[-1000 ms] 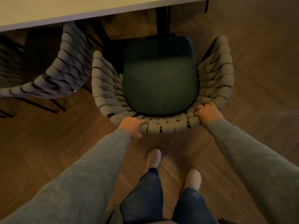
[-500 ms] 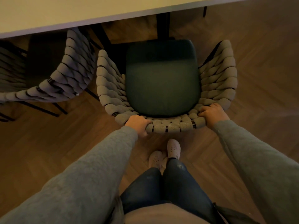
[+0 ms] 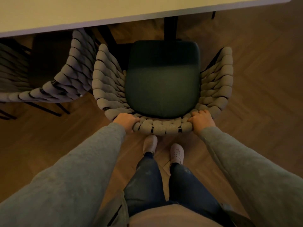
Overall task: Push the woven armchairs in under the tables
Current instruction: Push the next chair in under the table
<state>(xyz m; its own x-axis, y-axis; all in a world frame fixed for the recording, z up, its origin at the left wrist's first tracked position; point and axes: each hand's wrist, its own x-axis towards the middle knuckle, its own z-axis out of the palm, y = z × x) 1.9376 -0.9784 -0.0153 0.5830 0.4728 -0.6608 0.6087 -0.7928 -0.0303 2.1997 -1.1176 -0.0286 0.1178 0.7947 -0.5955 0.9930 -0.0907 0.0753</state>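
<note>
Pale surface [image 3: 98,10], top of frame, over a herringbone wood floor [image 3: 262,79]. Woven armchair [image 3: 106,82], centre frame, with a dark green seat cushion [image 3: 162,82], its front near the surface's edge; second woven armchair [image 3: 70,76], left of frame, partly under the surface. Left hand [image 3: 126,122] and right hand [image 3: 200,120], lower centre, each with fingers curled over the centre armchair's backrest rim.

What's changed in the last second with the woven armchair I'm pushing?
The grey woven armchair with the dark green seat cushion slid slightly toward the pale table, and the feet stepped forward after it. The left hand and right hand keep gripping its backrest; the neighbouring woven armchair stayed put.
</note>
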